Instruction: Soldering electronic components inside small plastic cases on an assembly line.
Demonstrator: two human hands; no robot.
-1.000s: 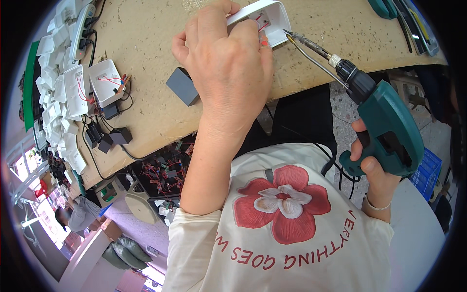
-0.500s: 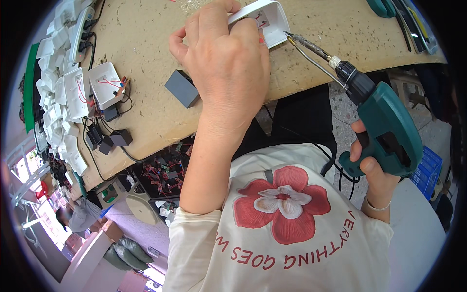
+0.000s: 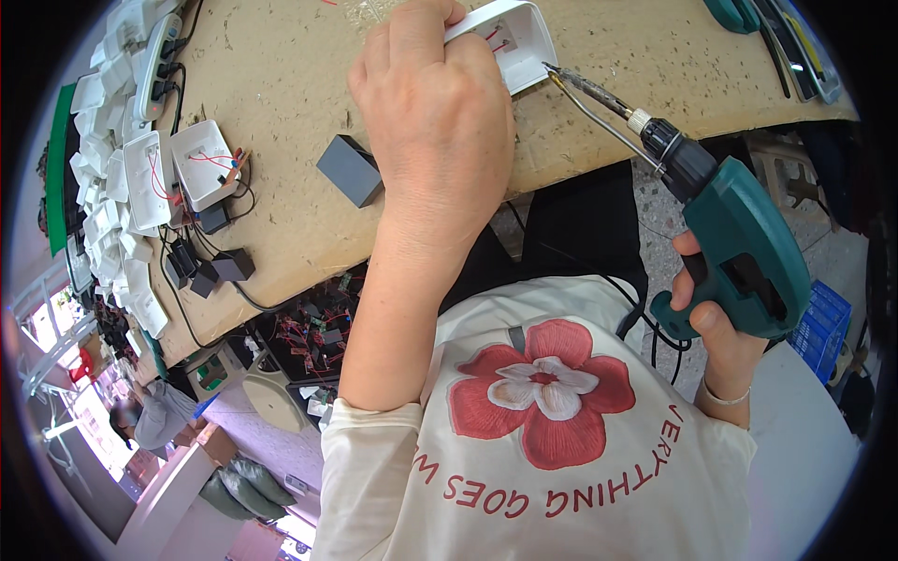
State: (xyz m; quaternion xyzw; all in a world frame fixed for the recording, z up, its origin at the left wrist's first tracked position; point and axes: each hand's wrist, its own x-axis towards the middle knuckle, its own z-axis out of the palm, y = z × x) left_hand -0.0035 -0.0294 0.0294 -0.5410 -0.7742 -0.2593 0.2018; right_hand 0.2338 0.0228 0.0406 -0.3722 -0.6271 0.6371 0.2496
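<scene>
My left hand [image 3: 435, 117] grips the near-left side of a white plastic box [image 3: 535, 51], its fingertips partly hidden behind the back of the hand and the rim. Inside the box, short red wires [image 3: 500, 45] show at small terminals. A green soldering gun [image 3: 753, 243] is in my right hand [image 3: 725, 332], fingers wrapped round its handle. Its thin metal tip [image 3: 554, 71], with a feed tube alongside, points left and sits at the box's right edge; I cannot tell whether they touch. Beside my left wrist lies a dark grey block [image 3: 351, 171].
Two wired white boxes [image 3: 201, 164] sit at the left, near small black blocks [image 3: 232, 265] on cables. Beyond are a power strip [image 3: 156, 70] and a heap of white housings [image 3: 94, 150]. Tools [image 3: 795, 47] lie far right. A tray of red-wired parts [image 3: 313, 327] stands below the table edge.
My left hand has turned slightly, and its outer fingers have drawn in to the right. More of the red wires inside the box shows. The soldering gun has shifted very slightly left.
</scene>
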